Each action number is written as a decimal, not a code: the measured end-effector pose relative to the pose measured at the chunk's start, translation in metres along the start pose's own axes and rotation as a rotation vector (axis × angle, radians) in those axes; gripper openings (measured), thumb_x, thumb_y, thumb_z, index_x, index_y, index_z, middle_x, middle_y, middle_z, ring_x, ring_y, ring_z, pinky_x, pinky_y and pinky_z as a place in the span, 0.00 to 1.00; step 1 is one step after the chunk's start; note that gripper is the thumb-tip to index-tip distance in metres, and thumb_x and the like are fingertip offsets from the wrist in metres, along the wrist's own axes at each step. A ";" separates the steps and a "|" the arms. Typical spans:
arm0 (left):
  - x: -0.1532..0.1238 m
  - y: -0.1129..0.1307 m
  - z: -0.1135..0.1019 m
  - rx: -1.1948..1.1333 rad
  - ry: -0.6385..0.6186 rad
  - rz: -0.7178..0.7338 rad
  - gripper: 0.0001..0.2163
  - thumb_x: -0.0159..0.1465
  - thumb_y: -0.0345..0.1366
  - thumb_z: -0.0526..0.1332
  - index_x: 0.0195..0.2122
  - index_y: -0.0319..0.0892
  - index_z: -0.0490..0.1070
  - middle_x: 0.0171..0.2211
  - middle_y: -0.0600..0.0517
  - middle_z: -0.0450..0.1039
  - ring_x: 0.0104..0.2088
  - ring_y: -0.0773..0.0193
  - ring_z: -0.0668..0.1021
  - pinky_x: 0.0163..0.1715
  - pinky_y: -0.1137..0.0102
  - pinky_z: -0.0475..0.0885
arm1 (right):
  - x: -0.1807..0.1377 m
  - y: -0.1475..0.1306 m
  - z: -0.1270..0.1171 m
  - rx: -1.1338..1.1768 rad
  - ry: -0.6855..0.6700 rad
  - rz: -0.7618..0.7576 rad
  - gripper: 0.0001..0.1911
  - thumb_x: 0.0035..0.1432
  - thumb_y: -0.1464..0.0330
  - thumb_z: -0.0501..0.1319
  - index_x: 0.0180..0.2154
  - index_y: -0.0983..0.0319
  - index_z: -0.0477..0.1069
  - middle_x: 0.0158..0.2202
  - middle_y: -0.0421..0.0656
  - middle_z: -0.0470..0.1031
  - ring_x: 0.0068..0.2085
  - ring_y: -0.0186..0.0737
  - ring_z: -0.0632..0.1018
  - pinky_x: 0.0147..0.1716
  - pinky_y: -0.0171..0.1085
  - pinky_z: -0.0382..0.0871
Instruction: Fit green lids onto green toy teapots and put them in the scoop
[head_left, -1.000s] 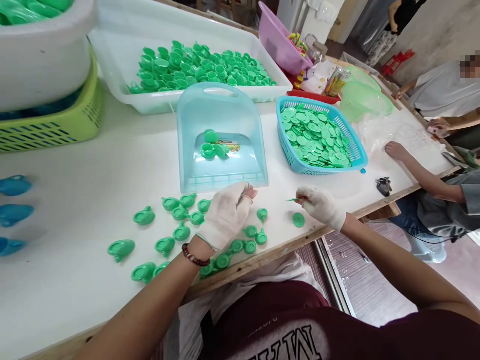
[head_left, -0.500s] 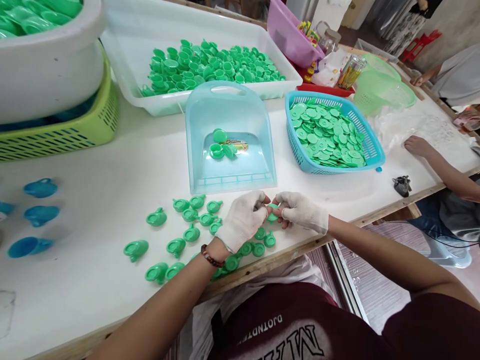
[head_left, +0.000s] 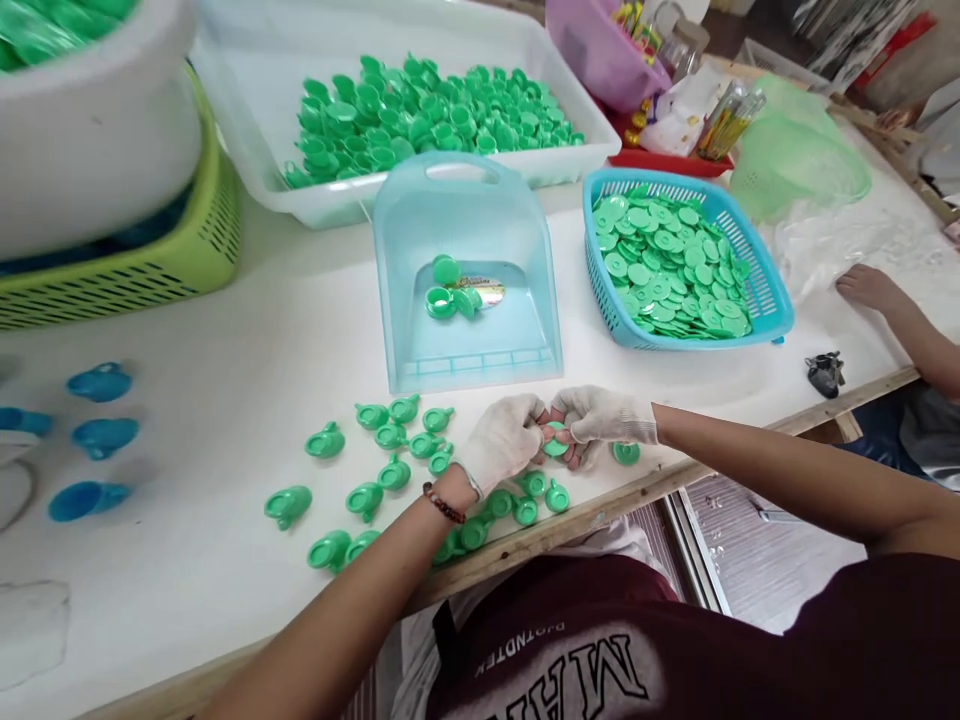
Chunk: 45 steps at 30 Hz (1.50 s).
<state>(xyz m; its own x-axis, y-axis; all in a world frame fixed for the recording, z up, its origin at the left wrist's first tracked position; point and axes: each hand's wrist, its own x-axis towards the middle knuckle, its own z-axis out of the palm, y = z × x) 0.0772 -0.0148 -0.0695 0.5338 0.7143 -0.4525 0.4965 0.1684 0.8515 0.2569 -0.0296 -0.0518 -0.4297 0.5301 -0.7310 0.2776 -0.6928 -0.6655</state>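
In fingerless white gloves, my left hand and my right hand meet near the table's front edge. Both pinch a small green toy saucer between thumbs and fingertips. Whether another piece sits behind it, I cannot tell. Several small green toy cups lie bottom up left of my hands and below them, some partly hidden by my left forearm. Just right of my right hand's fingers lies a loose green saucer.
A blue dustpan with a few green pieces stands beyond my hands. Behind are a white tray of green cups and a blue basket of green saucers. Blue toy cups lie left. A co-worker's hand rests at right near keys.
My hands have drawn closer together, and the green saucer between them now shows more of its flat face. The loose saucer beside my right hand has come into sight. The view has shifted slightly.
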 end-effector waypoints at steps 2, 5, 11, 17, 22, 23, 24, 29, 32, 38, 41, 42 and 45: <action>-0.002 -0.003 0.000 -0.009 0.016 0.038 0.02 0.59 0.29 0.56 0.31 0.42 0.65 0.22 0.56 0.70 0.20 0.69 0.73 0.20 0.76 0.66 | -0.002 -0.004 -0.002 0.008 -0.049 0.000 0.13 0.57 0.67 0.64 0.38 0.64 0.61 0.24 0.42 0.76 0.27 0.40 0.81 0.29 0.39 0.79; -0.003 -0.009 0.002 -0.044 0.039 0.094 0.03 0.60 0.30 0.55 0.35 0.42 0.65 0.22 0.57 0.70 0.21 0.69 0.74 0.21 0.76 0.66 | -0.003 -0.004 0.000 0.002 -0.012 0.015 0.10 0.62 0.64 0.59 0.38 0.63 0.60 0.25 0.42 0.76 0.26 0.39 0.81 0.28 0.39 0.79; -0.004 -0.008 0.000 -0.018 0.049 0.115 0.07 0.58 0.28 0.54 0.38 0.42 0.65 0.25 0.55 0.72 0.22 0.68 0.73 0.24 0.73 0.67 | 0.004 0.010 0.013 -0.004 0.108 -0.072 0.08 0.64 0.64 0.56 0.38 0.62 0.60 0.23 0.40 0.74 0.22 0.36 0.79 0.23 0.34 0.76; -0.013 0.001 -0.009 0.054 -0.045 0.192 0.08 0.56 0.34 0.61 0.36 0.43 0.65 0.26 0.56 0.70 0.26 0.67 0.72 0.26 0.72 0.66 | -0.001 0.008 0.014 -0.022 0.096 -0.064 0.08 0.66 0.64 0.54 0.37 0.61 0.57 0.22 0.39 0.74 0.24 0.36 0.80 0.24 0.34 0.77; -0.012 0.008 -0.011 0.181 0.016 0.131 0.11 0.52 0.31 0.63 0.36 0.43 0.64 0.25 0.57 0.68 0.25 0.66 0.70 0.26 0.71 0.63 | -0.002 0.001 0.012 -0.015 0.066 -0.034 0.05 0.66 0.67 0.53 0.38 0.61 0.57 0.24 0.40 0.76 0.23 0.37 0.79 0.24 0.35 0.77; -0.010 0.010 -0.011 0.190 0.012 0.114 0.12 0.51 0.31 0.64 0.36 0.43 0.64 0.24 0.57 0.67 0.25 0.66 0.69 0.26 0.71 0.62 | -0.001 -0.001 0.012 -0.013 0.066 -0.020 0.04 0.66 0.68 0.53 0.38 0.61 0.57 0.23 0.41 0.75 0.23 0.37 0.79 0.24 0.36 0.77; -0.009 0.011 -0.011 0.200 0.007 0.100 0.12 0.51 0.30 0.64 0.36 0.43 0.64 0.24 0.57 0.66 0.25 0.66 0.69 0.25 0.71 0.61 | 0.000 -0.003 0.013 -0.015 0.067 -0.007 0.04 0.65 0.69 0.53 0.37 0.61 0.57 0.23 0.41 0.75 0.23 0.38 0.79 0.23 0.36 0.77; -0.008 0.013 -0.004 0.244 0.033 0.077 0.12 0.51 0.29 0.63 0.35 0.43 0.63 0.25 0.56 0.67 0.26 0.65 0.70 0.27 0.70 0.61 | 0.001 -0.003 0.016 -0.070 0.110 0.017 0.01 0.66 0.72 0.51 0.38 0.60 0.57 0.21 0.37 0.73 0.20 0.37 0.78 0.21 0.36 0.76; -0.013 0.009 0.002 0.255 0.088 0.138 0.11 0.53 0.29 0.62 0.36 0.43 0.63 0.27 0.55 0.70 0.28 0.64 0.72 0.29 0.70 0.63 | 0.001 0.000 0.016 -0.132 0.126 -0.012 0.01 0.66 0.71 0.50 0.39 0.61 0.58 0.20 0.37 0.73 0.19 0.36 0.76 0.21 0.36 0.75; -0.027 0.004 -0.024 0.142 0.243 0.306 0.14 0.58 0.35 0.59 0.46 0.40 0.65 0.27 0.55 0.69 0.27 0.67 0.71 0.30 0.71 0.66 | 0.003 -0.028 0.012 -0.068 0.254 -0.245 0.07 0.64 0.65 0.55 0.37 0.61 0.58 0.24 0.39 0.74 0.22 0.34 0.77 0.23 0.33 0.73; -0.033 0.006 -0.042 0.166 0.163 0.314 0.09 0.60 0.40 0.57 0.36 0.41 0.68 0.23 0.57 0.66 0.23 0.69 0.67 0.26 0.73 0.63 | -0.009 -0.043 0.004 0.069 0.388 -0.595 0.12 0.63 0.64 0.55 0.45 0.58 0.56 0.38 0.42 0.75 0.34 0.35 0.79 0.33 0.36 0.75; -0.034 0.006 -0.045 0.202 0.081 0.321 0.09 0.59 0.41 0.58 0.35 0.41 0.69 0.23 0.57 0.66 0.23 0.69 0.66 0.25 0.73 0.62 | -0.016 -0.042 0.000 0.021 0.409 -0.633 0.13 0.62 0.64 0.56 0.47 0.58 0.55 0.40 0.42 0.74 0.36 0.35 0.79 0.34 0.36 0.74; -0.035 0.006 -0.043 0.348 -0.156 0.354 0.10 0.53 0.39 0.63 0.36 0.43 0.73 0.26 0.55 0.68 0.26 0.67 0.69 0.27 0.73 0.61 | -0.040 -0.018 -0.015 -0.373 0.463 -0.445 0.09 0.58 0.70 0.57 0.41 0.61 0.62 0.32 0.38 0.70 0.29 0.32 0.74 0.29 0.33 0.69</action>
<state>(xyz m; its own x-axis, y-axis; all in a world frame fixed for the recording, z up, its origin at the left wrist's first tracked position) 0.0320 -0.0099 -0.0372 0.7928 0.5726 -0.2089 0.4508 -0.3201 0.8333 0.2822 -0.0311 -0.0133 -0.1865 0.9309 -0.3141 0.4702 -0.1961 -0.8605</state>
